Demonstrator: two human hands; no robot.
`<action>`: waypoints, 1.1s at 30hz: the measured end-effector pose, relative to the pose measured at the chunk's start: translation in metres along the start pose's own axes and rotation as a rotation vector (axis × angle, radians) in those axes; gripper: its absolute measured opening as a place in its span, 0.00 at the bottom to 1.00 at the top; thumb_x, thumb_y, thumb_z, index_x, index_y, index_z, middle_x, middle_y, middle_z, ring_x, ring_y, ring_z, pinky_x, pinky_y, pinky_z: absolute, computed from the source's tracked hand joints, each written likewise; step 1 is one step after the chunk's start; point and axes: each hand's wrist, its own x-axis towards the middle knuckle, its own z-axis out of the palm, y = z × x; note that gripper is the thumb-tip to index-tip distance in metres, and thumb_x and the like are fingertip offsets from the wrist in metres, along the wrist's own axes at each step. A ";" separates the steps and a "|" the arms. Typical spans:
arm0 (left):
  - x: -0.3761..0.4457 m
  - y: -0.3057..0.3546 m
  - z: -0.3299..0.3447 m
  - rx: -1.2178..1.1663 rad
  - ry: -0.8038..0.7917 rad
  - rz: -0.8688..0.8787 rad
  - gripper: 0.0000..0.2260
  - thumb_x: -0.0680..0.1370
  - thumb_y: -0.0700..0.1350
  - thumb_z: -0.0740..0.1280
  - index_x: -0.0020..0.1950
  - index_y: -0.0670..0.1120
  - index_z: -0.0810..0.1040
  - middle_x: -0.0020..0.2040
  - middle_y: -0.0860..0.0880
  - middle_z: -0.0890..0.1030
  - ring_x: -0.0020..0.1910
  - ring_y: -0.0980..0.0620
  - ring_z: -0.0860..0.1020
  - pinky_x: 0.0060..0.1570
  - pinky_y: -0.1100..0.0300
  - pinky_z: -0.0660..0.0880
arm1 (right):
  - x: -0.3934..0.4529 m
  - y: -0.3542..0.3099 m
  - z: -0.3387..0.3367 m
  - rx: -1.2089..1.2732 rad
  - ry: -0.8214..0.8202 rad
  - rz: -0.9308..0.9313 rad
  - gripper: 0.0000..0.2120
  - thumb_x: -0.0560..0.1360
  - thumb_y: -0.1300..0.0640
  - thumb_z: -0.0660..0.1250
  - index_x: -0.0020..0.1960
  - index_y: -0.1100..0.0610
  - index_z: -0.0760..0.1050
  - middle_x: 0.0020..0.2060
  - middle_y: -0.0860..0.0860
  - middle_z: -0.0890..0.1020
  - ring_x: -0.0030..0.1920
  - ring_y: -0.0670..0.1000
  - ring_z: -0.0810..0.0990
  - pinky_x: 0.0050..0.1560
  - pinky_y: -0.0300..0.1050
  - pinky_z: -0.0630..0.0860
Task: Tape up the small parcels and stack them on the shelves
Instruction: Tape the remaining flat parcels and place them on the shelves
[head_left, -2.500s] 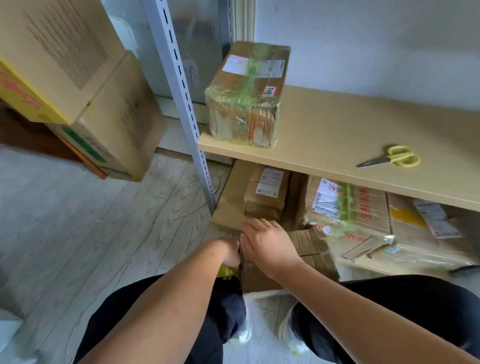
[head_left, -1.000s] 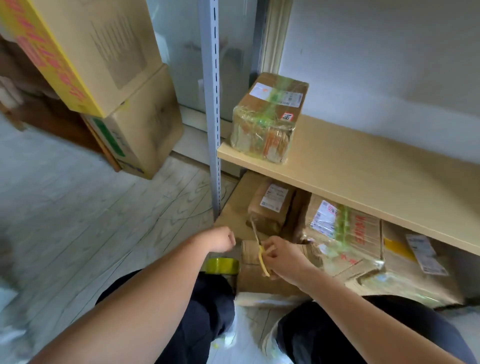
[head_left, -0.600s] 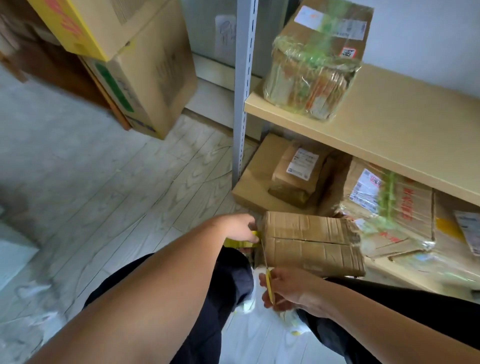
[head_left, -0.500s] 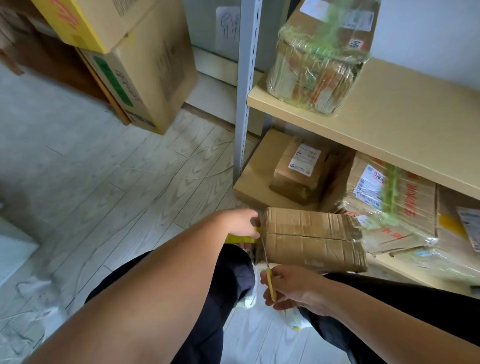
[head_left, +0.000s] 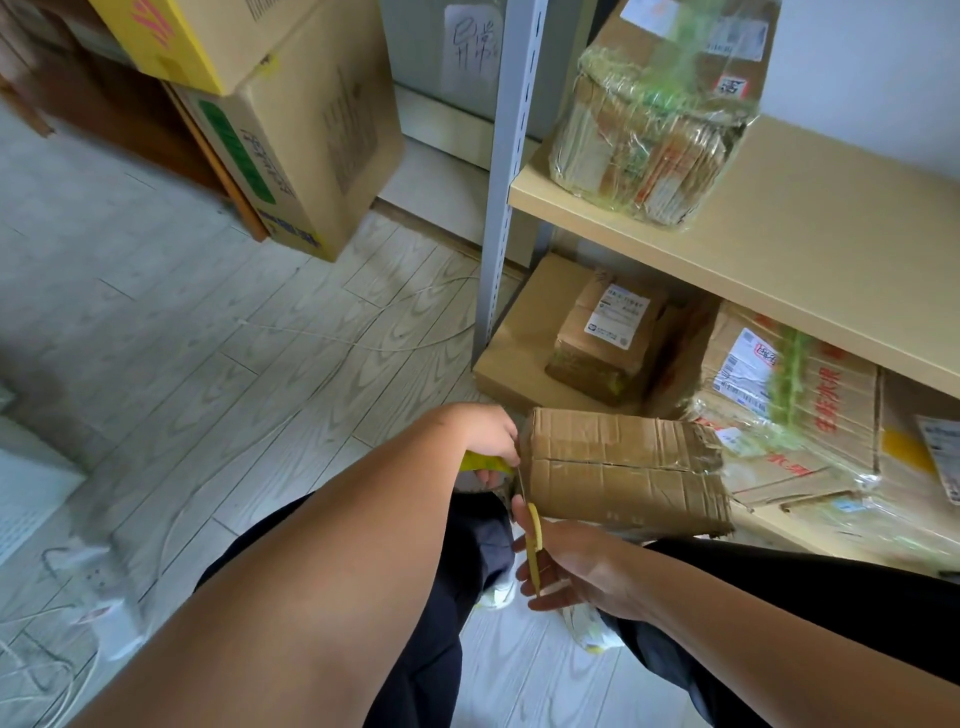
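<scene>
Yellow scissors (head_left: 533, 540) in right grip (head_left: 576, 571) (curled), by parcel (head_left: 623, 467)

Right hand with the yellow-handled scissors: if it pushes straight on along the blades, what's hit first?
Likely the left hand, gripping the yellow-green tape roll just beyond the scissors in the right hand; depth unclear.

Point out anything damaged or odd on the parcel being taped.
The parcel on the person's lap is creased all over, and its right end is torn and ragged. Its flap seam shows a slight gap.
</scene>
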 end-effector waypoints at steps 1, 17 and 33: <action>0.001 0.000 -0.001 0.015 -0.006 -0.005 0.12 0.80 0.46 0.67 0.59 0.40 0.80 0.46 0.42 0.86 0.37 0.49 0.84 0.46 0.57 0.81 | 0.001 0.000 0.001 0.013 0.011 -0.007 0.33 0.71 0.29 0.62 0.56 0.59 0.77 0.45 0.57 0.81 0.43 0.52 0.81 0.46 0.46 0.83; -0.008 -0.019 -0.013 -0.096 -0.015 -0.043 0.10 0.78 0.48 0.69 0.57 0.47 0.81 0.35 0.46 0.83 0.30 0.52 0.79 0.38 0.63 0.76 | 0.015 -0.004 0.013 0.079 0.075 -0.039 0.32 0.73 0.31 0.61 0.57 0.59 0.76 0.49 0.58 0.82 0.46 0.52 0.81 0.40 0.43 0.81; 0.000 -0.024 -0.017 -0.119 -0.011 -0.044 0.06 0.76 0.49 0.73 0.50 0.51 0.82 0.32 0.49 0.83 0.28 0.55 0.78 0.38 0.63 0.76 | 0.028 0.000 0.033 0.306 0.235 -0.118 0.19 0.71 0.43 0.73 0.44 0.61 0.82 0.40 0.56 0.87 0.45 0.52 0.85 0.36 0.39 0.80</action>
